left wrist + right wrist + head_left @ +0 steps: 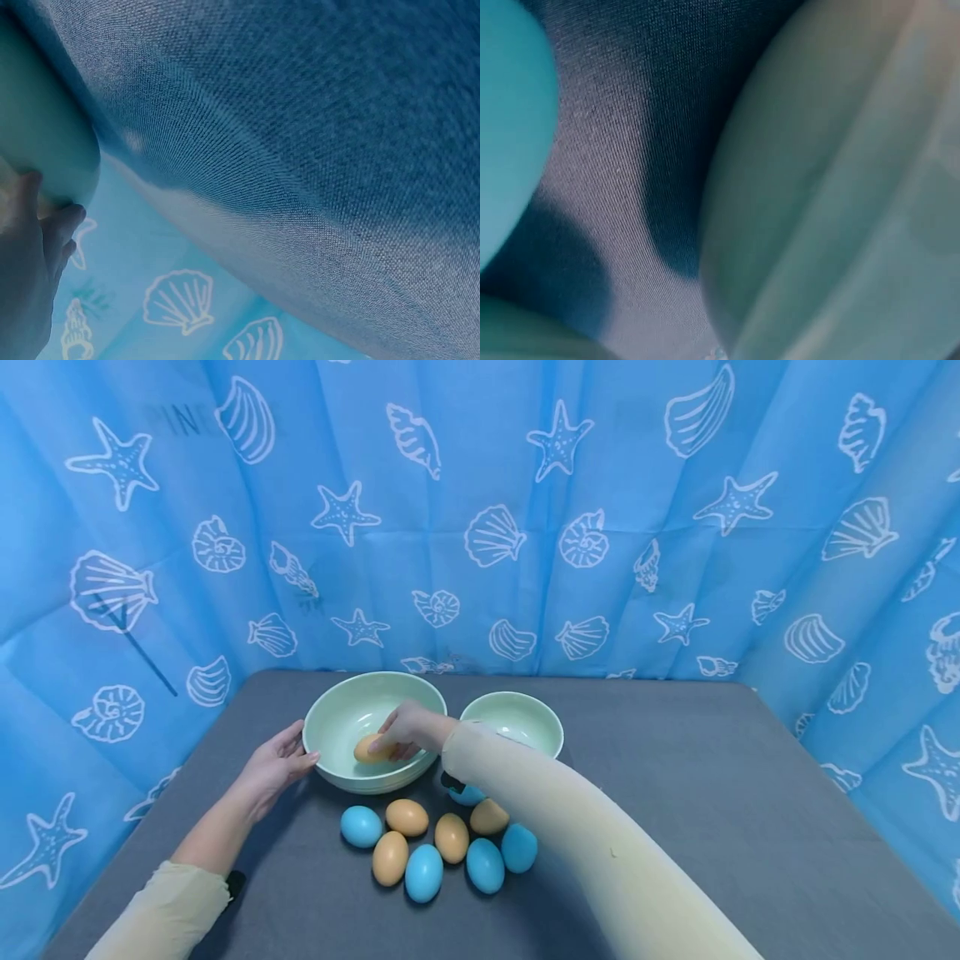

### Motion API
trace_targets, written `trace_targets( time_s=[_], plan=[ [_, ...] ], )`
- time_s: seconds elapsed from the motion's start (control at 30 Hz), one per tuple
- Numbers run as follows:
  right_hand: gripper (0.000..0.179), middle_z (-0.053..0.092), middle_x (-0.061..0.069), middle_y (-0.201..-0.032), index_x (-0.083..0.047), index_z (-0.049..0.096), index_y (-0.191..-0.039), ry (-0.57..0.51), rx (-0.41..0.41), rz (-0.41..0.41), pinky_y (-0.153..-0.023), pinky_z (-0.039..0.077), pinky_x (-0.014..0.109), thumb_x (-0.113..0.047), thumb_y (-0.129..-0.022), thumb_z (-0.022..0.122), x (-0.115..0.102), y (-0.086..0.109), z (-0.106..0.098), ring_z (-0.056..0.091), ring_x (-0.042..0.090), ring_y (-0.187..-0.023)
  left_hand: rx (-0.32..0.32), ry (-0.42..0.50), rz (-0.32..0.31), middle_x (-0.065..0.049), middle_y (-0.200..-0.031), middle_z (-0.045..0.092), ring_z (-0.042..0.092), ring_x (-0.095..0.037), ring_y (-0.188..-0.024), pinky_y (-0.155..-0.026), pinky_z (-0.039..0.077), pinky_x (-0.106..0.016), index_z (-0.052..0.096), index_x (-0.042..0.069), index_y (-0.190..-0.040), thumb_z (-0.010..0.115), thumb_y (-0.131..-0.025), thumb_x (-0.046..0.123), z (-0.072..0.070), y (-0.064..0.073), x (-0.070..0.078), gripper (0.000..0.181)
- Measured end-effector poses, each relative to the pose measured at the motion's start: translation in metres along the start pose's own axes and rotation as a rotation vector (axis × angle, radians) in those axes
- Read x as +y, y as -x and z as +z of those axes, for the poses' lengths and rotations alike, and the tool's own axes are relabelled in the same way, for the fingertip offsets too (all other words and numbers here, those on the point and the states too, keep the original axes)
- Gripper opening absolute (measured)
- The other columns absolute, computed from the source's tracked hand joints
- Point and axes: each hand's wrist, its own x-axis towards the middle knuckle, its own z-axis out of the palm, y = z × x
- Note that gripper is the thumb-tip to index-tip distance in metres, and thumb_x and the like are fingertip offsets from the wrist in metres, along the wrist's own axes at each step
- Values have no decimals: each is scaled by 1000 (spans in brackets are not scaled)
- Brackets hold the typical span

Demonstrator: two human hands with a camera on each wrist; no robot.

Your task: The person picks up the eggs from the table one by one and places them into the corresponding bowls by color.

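Note:
In the head view, my right hand [408, 731] reaches into the larger pale green bowl [324, 727] and pinches a tan egg [367, 749] low inside it. My left hand [276, 764] touches the bowl's left side near the rim, thumb and fingers spread apart. The left wrist view also has this hand [34, 255] against the bowl wall [52, 112]. In front of the bowl lie several blue eggs [424, 873] and tan eggs [407, 817]. A blue egg [467, 795] is partly hidden by the right sleeve.
A smaller green bowl [517, 706] stands right of the larger one, partly covered by the right forearm. Both bowls stand on a dark grey cloth-covered table [712, 793]. A blue curtain [465, 468] with white shell prints hangs behind and at the sides.

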Motion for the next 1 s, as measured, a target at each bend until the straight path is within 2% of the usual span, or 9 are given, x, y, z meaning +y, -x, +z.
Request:
trace_targets(
  time_s=[0.23, 0.4, 0.6, 0.8, 1.0],
  plan=[
    [27, 73, 16, -93, 4, 70, -110, -24, -42, 11, -75, 62, 35, -12, -90, 77, 1, -1, 2, 72, 36, -98, -4, 16, -16, -17, -167, -5, 4, -35, -154, -122, 24, -53, -8, 8, -159, 51, -105, 10, 0, -1, 2, 80],
    [25, 72, 12, -89, 3, 71, -107, -7, -35, 13, -75, 63, 34, -14, -90, 77, 1, -3, 5, 73, 31, -93, 2, 19, -25, -17, -167, -4, 6, -34, -154, -122, 25, -52, -7, 9, -160, 52, -105, 12, 0, -2, 1, 81],
    [20, 70, 9, -86, 1, 71, -100, -5, -43, 7, -82, 62, 37, -16, -91, 77, 5, -4, 8, 72, 31, -92, 3, 12, -21, -17, -167, -4, 6, -35, -154, -122, 25, -52, -8, 8, -160, 53, -105, 13, 0, -1, -1, 81],
    [15, 69, 9, -83, -2, 69, -90, -42, -52, 9, -79, 61, 35, -14, -90, 77, 7, -5, 9, 72, 32, -92, 4, 17, -27, -16, -167, -4, 6, -34, -154, -122, 25, -52, -7, 9, -160, 53, -105, 13, 0, -1, -1, 81],
    [12, 67, 9, -82, -3, 67, -90, -90, -76, 8, -78, 60, 36, -11, -90, 76, 8, -7, 7, 71, 35, -94, -10, 16, -20, -17, -167, -4, 5, -35, -154, -122, 24, -52, -7, 8, -160, 52, -106, 14, -1, 0, 0, 80]
  ],
)
